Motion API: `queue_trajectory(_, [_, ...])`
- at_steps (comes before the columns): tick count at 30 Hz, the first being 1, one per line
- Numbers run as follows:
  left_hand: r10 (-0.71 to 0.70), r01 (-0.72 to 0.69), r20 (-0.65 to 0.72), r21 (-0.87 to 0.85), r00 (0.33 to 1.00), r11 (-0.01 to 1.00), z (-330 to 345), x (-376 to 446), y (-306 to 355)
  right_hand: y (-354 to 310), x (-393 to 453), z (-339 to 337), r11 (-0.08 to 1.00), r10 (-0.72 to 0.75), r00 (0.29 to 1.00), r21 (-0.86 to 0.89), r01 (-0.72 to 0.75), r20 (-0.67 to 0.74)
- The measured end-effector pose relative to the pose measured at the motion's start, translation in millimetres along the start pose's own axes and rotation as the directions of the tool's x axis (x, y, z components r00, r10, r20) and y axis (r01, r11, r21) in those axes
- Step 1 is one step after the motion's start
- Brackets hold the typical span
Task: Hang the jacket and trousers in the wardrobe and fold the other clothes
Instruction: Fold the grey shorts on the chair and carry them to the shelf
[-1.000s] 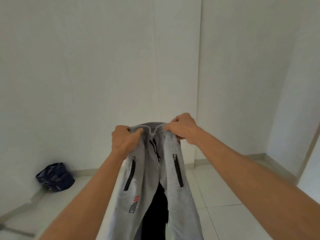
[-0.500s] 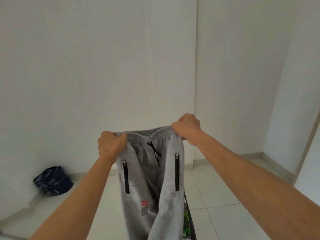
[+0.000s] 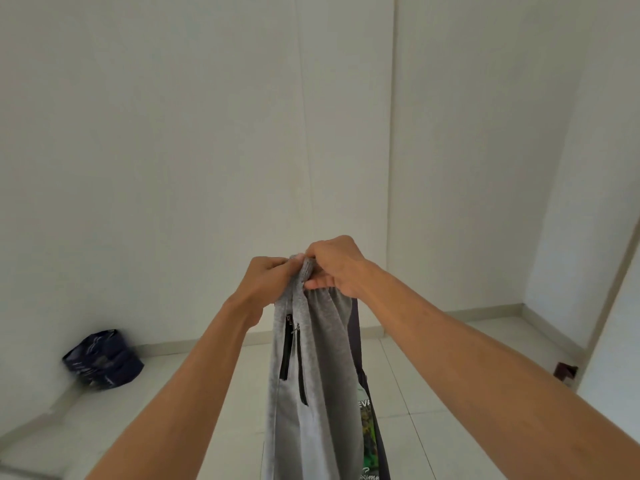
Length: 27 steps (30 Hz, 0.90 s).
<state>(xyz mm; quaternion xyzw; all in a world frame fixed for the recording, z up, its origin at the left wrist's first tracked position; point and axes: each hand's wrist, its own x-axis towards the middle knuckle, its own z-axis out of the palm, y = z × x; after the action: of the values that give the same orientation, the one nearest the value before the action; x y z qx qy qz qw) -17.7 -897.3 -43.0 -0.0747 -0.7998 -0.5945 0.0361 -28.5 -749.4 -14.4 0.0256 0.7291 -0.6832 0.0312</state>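
Grey trousers point(image 3: 311, 375) with black pocket zips hang in front of me, folded lengthwise so both zips lie side by side. My left hand point(image 3: 266, 280) grips the waistband from the left. My right hand point(image 3: 334, 266) pinches the same waistband from the right, and the two hands touch at the top. Behind the trousers hangs a dark garment point(image 3: 369, 420) with a green print; only its right edge shows.
White walls close off the room ahead and to the right. A dark blue bag point(image 3: 102, 360) sits on the tiled floor by the left wall. A small dark brown object point(image 3: 565, 370) lies at the wall base on the right.
My hands have come together, folding the spread waistband in half so the trouser legs lie on each other. The view has tilted slightly.
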Motion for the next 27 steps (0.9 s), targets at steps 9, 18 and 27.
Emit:
queue_trajectory(9, [0.14, -0.138, 0.105, -0.022, 0.985, 0.99, -12, 7, -1, -19, 5, -31, 0.859, -0.134, 0.987, -0.487, 0.159, 0.087])
queue_trajectory(18, [0.235, -0.234, -0.017, 0.077, 0.972, 0.969, -40, 14, -11, -12, 29, -56, 0.596, -0.182, 0.931, -0.717, 0.361, 0.317])
queue_trajectory(27, [0.225, -0.216, -0.185, 0.067, 0.957, 0.974, -53, 13, -35, -21, 36, -49, 0.731, -0.191, 0.943, -0.601, 0.323, 0.274])
